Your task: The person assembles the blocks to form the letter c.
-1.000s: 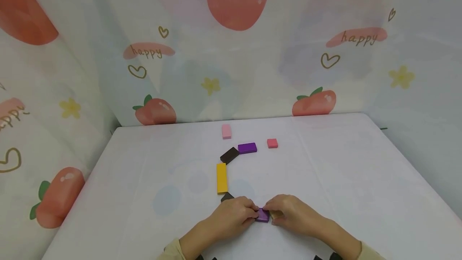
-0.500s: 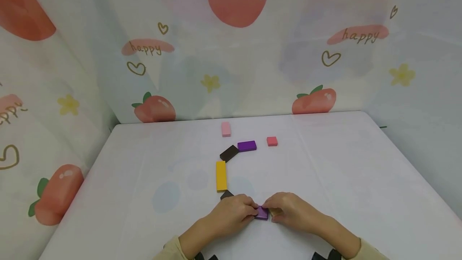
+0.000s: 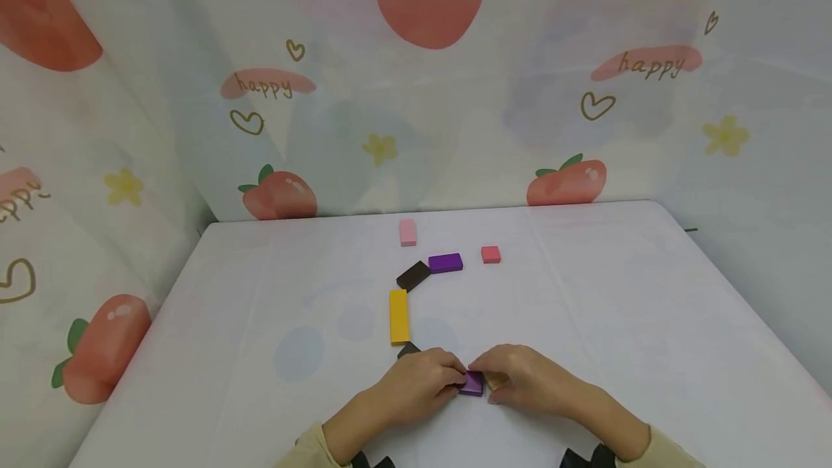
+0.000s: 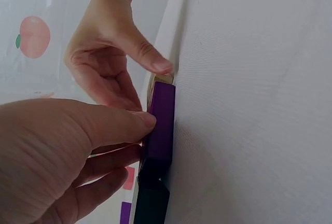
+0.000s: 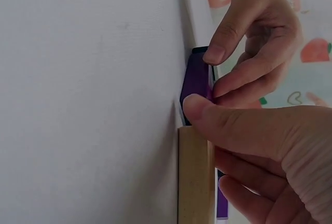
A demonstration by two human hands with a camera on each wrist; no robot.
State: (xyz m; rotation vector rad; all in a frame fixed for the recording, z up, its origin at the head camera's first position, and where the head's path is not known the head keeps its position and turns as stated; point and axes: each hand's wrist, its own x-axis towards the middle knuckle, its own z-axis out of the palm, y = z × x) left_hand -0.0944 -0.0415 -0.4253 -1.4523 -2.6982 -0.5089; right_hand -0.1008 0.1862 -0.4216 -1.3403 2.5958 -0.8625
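My left hand (image 3: pixel 419 385) pinches a purple block (image 3: pixel 472 383) lying on the white table, its thumb against the near side in the left wrist view. My right hand (image 3: pixel 533 380) grips a light wooden block (image 5: pixel 194 177) by the end beside the purple one. These two blocks lie end to end; whether they touch is hard to tell behind the right thumb. A black block (image 3: pixel 408 349) joins the purple block's other end, partly covered by my left hand. From there a yellow block (image 3: pixel 399 318), a dark block (image 3: pixel 413 276) and another purple block (image 3: pixel 445 263) continue the curved row.
Beyond the row lie a pink block (image 3: pixel 407 232) and a small red block (image 3: pixel 490 255), both loose on the white tabletop (image 3: pixel 617 309). A fruit-patterned cloth (image 3: pixel 455 128) hangs behind the table and along its sides.
Both hands stay on the same blocks. My right forefinger has shifted very slightly to the left, and the view has tilted a little.
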